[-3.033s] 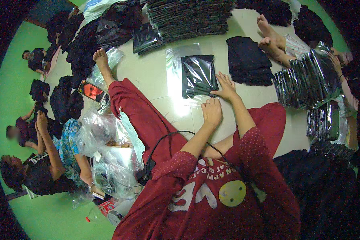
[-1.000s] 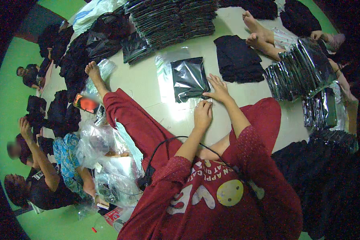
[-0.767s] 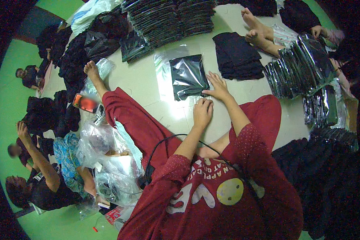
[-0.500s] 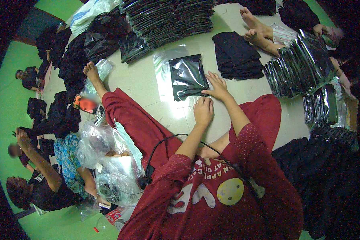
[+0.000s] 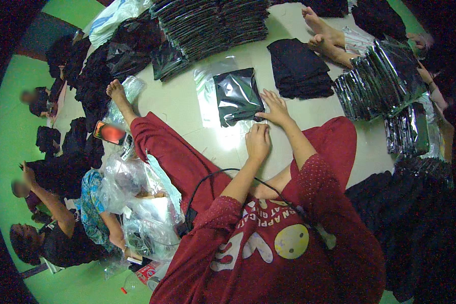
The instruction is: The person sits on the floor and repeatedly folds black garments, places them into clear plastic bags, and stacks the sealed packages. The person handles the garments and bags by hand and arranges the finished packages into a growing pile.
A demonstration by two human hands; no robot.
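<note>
On the floor in front of me lies a folded black garment in a clear, shiny plastic bag (image 5: 234,96). Spread over the right near corner of that bag is my right hand (image 5: 275,108), its fingers stretched out and pressing flat. Closer to me, my left hand (image 5: 258,142) has its fingers curled together at the bag's clear near edge, seemingly pinching it; the fingertips are partly hidden. Under the packet's left side more flat clear bags (image 5: 205,99) stick out. To the right sits a pile of folded black garments (image 5: 299,68) without plastic.
Tall stacks of bagged black garments (image 5: 213,25) stand ahead, with another stack (image 5: 372,83) at right. Loose black cloth (image 5: 390,223) lies near my right side. Crumpled clear plastic (image 5: 147,218) and a phone (image 5: 110,133) are at left. A black cable (image 5: 207,177) crosses my lap. Other people sit around.
Both my hands and the packet stay almost in place. At left, a co-worker's raised arm has shifted slightly downward.
</note>
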